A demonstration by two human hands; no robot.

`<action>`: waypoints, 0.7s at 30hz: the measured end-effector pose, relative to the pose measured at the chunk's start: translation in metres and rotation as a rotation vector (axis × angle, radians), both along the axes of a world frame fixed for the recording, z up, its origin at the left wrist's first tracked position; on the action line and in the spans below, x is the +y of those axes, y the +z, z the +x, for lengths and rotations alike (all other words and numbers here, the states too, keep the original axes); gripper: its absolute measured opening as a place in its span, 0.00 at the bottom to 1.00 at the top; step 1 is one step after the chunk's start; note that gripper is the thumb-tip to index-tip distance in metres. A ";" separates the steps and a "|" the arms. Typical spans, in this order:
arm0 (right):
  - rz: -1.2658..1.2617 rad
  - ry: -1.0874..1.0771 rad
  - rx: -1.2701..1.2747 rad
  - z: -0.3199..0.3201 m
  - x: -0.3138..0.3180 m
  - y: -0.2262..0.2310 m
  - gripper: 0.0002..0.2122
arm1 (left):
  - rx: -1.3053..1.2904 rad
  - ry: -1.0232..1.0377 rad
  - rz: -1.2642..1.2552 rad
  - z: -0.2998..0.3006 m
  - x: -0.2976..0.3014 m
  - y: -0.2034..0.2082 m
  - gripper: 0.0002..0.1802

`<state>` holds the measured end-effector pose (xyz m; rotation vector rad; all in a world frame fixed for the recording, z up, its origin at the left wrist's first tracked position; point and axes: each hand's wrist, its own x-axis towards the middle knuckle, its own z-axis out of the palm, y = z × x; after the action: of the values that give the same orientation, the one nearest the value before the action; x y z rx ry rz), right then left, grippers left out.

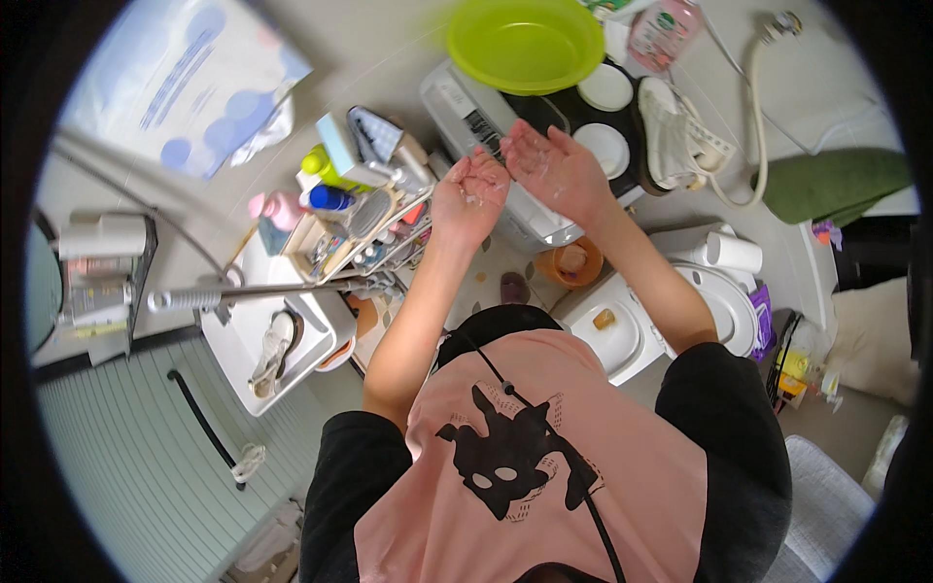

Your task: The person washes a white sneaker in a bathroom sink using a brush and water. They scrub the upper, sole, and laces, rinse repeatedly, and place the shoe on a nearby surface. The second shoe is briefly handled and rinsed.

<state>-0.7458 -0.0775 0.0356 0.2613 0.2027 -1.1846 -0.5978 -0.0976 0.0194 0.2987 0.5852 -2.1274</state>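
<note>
Both of my hands are held out side by side, palms up. My left hand (471, 197) has its fingers slightly curled, with small whitish flecks on the palm. My right hand (555, 171) lies next to it, fingers stretched out, also wet-looking with whitish bits. Neither grips an object. Beneath them is a light grey appliance (544, 225) with a dark control panel. A bright green basin (527, 49) stands just beyond my hands. Close to my right hand are two white discs, one the nearer round lid (602, 151), on a dark surface beside a white shoe (665, 136).
On the left, a crowded shelf (335, 255) holds bottles and brushes. Another shoe (275, 352) lies in the white sink (255, 400). To the right are a white toilet (731, 303), a beige hose (756, 126), a pink bottle (665, 37) and a green cloth (826, 185).
</note>
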 end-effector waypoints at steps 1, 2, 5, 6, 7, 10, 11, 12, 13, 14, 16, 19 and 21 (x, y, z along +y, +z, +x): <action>0.016 0.039 -0.084 0.019 0.004 0.001 0.18 | 0.001 0.028 0.001 0.016 0.007 0.006 0.09; -0.041 0.086 -0.087 0.038 0.006 -0.004 0.17 | -0.005 0.069 0.005 0.037 0.015 0.011 0.09; -0.114 0.209 0.031 0.104 0.020 -0.019 0.13 | 0.046 0.116 -0.087 0.105 0.040 -0.003 0.08; -0.113 0.276 0.028 0.131 0.029 -0.029 0.11 | 0.084 0.124 -0.148 0.132 0.052 -0.017 0.08; -0.119 0.339 0.030 0.158 0.036 -0.045 0.10 | 0.101 0.112 -0.067 0.159 0.062 -0.023 0.08; -0.056 0.513 0.145 0.266 0.054 -0.073 0.08 | -0.168 0.226 -0.139 0.261 0.103 -0.039 0.10; -0.023 0.546 0.216 0.301 0.060 -0.080 0.07 | -0.385 0.315 -0.062 0.294 0.110 -0.044 0.10; -0.042 0.582 0.345 0.339 0.065 -0.084 0.07 | -0.518 0.368 -0.082 0.334 0.122 -0.047 0.10; -0.064 0.615 0.473 0.379 0.067 -0.087 0.07 | -0.584 0.442 -0.147 0.380 0.130 -0.058 0.10; -0.080 0.634 0.602 0.417 0.067 -0.094 0.07 | -0.705 0.528 -0.050 0.420 0.133 -0.055 0.10; -0.163 0.644 0.653 0.488 0.054 -0.137 0.08 | -1.368 0.486 -0.158 0.491 0.128 -0.061 0.09; -0.846 0.359 1.654 0.578 0.034 -0.228 0.11 | -2.096 0.076 -0.435 0.587 0.110 -0.117 0.12; -1.207 0.197 2.145 0.615 0.037 -0.260 0.16 | -2.564 -0.312 -0.681 0.634 0.112 -0.170 0.16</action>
<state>-0.1306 -0.0410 -0.2247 -2.1321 1.2112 -0.7100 0.0359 0.0143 -0.1504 2.0239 -1.5847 -0.5321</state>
